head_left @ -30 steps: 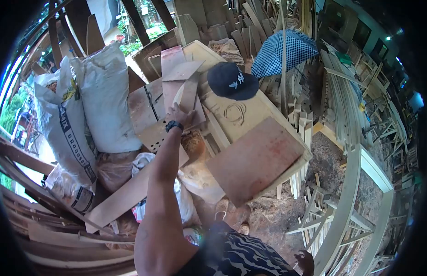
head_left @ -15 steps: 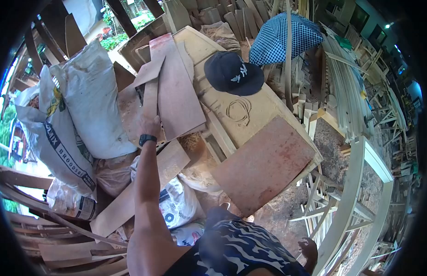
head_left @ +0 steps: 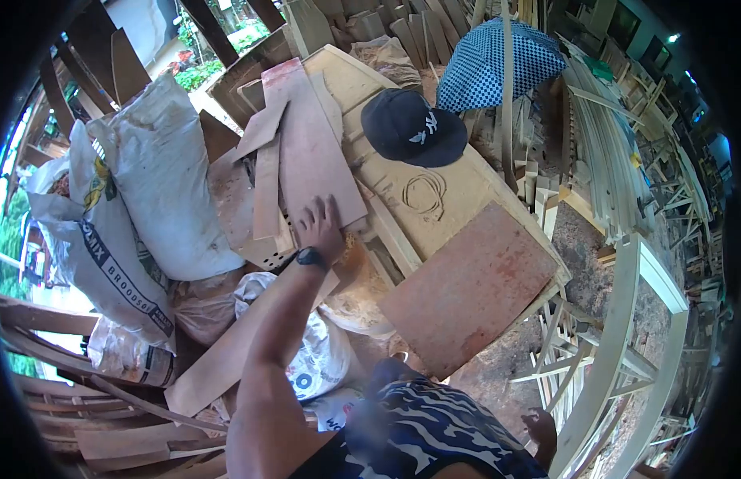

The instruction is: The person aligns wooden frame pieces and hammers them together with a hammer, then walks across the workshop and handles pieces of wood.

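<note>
My left hand [head_left: 321,231], a watch on its wrist, lies with fingers spread on the lower end of a long pinkish plywood board [head_left: 314,152]. Beside that board, to the left, a narrow wooden strip [head_left: 266,188] rests under a short angled offcut [head_left: 262,130]. Down at the lower right, my right hand [head_left: 539,427] hangs by my side, fingers loosely bent and apart, with nothing visible in it. A reddish flat panel [head_left: 470,287] lies on the near end of the yellowish worktop [head_left: 378,188].
A dark cap [head_left: 414,128] and a coil of cord [head_left: 424,194] sit on the worktop. Behind stands a blue patterned umbrella [head_left: 502,64]. White sacks [head_left: 167,176] lean at the left. A pale wooden frame [head_left: 618,343] stands at the right, near stacked timber [head_left: 610,152].
My left hand has moved right, from the narrow strip onto the end of the long plywood board, and its fingers have spread. My right hand still hangs low.
</note>
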`<state>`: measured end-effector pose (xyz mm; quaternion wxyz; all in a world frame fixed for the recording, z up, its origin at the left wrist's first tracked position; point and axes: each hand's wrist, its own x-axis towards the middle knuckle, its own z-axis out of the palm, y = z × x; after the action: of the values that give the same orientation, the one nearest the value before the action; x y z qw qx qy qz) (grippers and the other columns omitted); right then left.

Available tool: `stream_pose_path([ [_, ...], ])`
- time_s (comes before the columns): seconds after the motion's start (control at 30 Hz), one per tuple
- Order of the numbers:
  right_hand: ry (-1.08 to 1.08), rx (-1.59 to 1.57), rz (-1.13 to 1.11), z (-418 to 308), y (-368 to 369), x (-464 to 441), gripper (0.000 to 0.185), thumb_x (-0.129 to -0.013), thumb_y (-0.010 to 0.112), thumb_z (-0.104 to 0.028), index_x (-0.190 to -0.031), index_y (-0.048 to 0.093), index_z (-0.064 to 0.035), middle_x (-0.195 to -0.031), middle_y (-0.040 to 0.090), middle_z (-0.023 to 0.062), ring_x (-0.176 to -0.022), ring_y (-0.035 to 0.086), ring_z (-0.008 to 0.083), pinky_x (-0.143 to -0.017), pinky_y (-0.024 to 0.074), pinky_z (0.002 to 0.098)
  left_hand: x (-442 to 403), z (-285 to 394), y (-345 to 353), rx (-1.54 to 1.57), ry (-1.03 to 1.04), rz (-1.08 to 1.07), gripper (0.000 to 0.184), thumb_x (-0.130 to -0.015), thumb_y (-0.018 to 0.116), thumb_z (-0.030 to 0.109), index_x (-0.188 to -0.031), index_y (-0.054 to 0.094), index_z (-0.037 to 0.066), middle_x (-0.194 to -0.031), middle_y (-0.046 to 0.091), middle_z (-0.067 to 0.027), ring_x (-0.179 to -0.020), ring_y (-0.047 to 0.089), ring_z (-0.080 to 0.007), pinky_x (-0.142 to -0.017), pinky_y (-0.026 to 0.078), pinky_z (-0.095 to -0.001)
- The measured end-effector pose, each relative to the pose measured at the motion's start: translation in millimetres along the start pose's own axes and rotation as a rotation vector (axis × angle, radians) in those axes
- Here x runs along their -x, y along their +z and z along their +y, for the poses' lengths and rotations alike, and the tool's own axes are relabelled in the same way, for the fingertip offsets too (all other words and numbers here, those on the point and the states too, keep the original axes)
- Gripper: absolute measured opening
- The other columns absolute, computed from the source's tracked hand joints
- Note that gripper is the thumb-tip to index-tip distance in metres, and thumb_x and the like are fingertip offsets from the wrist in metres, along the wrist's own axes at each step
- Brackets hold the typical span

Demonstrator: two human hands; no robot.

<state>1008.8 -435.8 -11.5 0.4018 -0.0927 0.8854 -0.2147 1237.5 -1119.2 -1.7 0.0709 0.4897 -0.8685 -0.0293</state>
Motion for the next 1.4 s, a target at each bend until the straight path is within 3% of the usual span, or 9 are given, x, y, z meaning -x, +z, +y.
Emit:
stream_pose_path([
  [0.1,-0.11,0.009,0.029,-22,0,1,0.038,-0.08,0.072,-0.014,-0.112,0.059,0.0027,-0.085,0.07,0.0172,-0.068,0.069,0.0203,-0.055,0.0544,0.0315,-8,-3,17,0.007,0.009,0.101,0.077,-0.078,0.06,0.022,-0.147,0.028,0.009,-0.146,0.033,-0.0277,-0.13,0.03,-0.0551,-0.107,0.022,-0.0622],
  [0.3,-0.053,0.088,0.023,-12,8,-3,0.039,-0.079,0.073,-0.016,-0.111,0.06,0.0017,-0.083,0.07,0.0164,-0.065,0.068,0.0203,-0.055,0.0531,0.0328,-1,-4,-9,0.414,0.165,0.495,0.061,-0.083,0.052,0.001,-0.143,0.036,0.004,-0.136,0.046,-0.0265,-0.126,0.043,-0.0432,-0.105,0.034,-0.0479],
  [0.47,-0.115,0.077,-0.006,28,22,-35,0.04,-0.078,0.075,-0.019,-0.109,0.061,0.0014,-0.085,0.07,0.0159,-0.074,0.069,0.0236,-0.063,0.0534,0.0349,21,-2,-25,0.996,-0.051,0.483,0.046,-0.091,0.054,0.008,-0.135,0.044,0.0,-0.115,0.061,-0.0241,-0.11,0.056,-0.0412,-0.092,0.043,-0.0423],
  [0.7,-0.152,0.129,0.001,14,12,-41,0.042,-0.077,0.076,-0.021,-0.109,0.061,0.0015,-0.088,0.07,0.0168,-0.081,0.069,0.0271,-0.071,0.0535,0.0372,90,25,-75,1.405,-0.175,0.726,0.04,-0.096,0.059,0.024,-0.123,0.052,-0.003,-0.116,0.06,-0.0118,-0.102,0.058,-0.0185,-0.087,0.047,-0.0328],
  [0.93,-0.172,0.148,-0.049,-6,9,-43,0.042,-0.077,0.075,-0.021,-0.109,0.061,0.0022,-0.089,0.07,0.0173,-0.084,0.07,0.0268,-0.073,0.0538,0.0373,126,-7,-85,1.979,-0.658,0.841,0.047,-0.095,0.057,0.027,-0.129,0.046,-0.003,-0.123,0.057,-0.015,-0.108,0.06,-0.0277,-0.088,0.053,-0.0423],
  [1.13,-0.215,0.187,-0.114,6,9,-62,0.041,-0.078,0.075,-0.022,-0.108,0.061,0.0014,-0.084,0.07,0.0155,-0.081,0.069,0.0264,-0.069,0.0536,0.0364,143,-40,-46,2.138,-0.583,0.907,0.045,-0.099,0.047,0.033,-0.131,0.044,0.001,-0.129,0.054,-0.0153,-0.119,0.054,-0.0324,-0.1,0.045,-0.0509],
  [1.27,-0.22,0.212,-0.201,5,-1,-71,0.036,-0.084,0.069,-0.011,-0.114,0.055,0.0042,-0.094,0.065,0.0178,-0.076,0.065,0.0231,-0.059,0.0571,0.0338,158,-33,-40,2.307,-0.73,0.697,0.043,-0.097,0.052,0.028,-0.131,0.045,0.002,-0.126,0.055,-0.0133,-0.116,0.054,-0.032,-0.101,0.045,-0.0499],
  [1.33,-0.262,0.231,-0.172,12,-1,-82,0.035,-0.084,0.069,-0.011,-0.113,0.056,0.0039,-0.095,0.064,0.0175,-0.075,0.065,0.0231,-0.059,0.0567,0.034,168,-31,-29,2.242,-1.009,0.298,0.044,-0.097,0.051,0.029,-0.131,0.044,0.001,-0.125,0.055,-0.0177,-0.116,0.054,-0.0361,-0.101,0.044,-0.05],
  [1.4,-0.221,0.252,-0.119,11,-7,-84,0.044,-0.08,0.075,-0.027,-0.111,0.061,0.0022,-0.093,0.07,0.0173,-0.087,0.069,0.028,-0.076,0.0525,0.0377,178,-28,-34,2.203,-1.018,0.086,0.047,-0.098,0.049,0.032,-0.132,0.042,0.0,-0.125,0.055,-0.0205,-0.114,0.054,-0.0366,-0.099,0.044,-0.0481],
])
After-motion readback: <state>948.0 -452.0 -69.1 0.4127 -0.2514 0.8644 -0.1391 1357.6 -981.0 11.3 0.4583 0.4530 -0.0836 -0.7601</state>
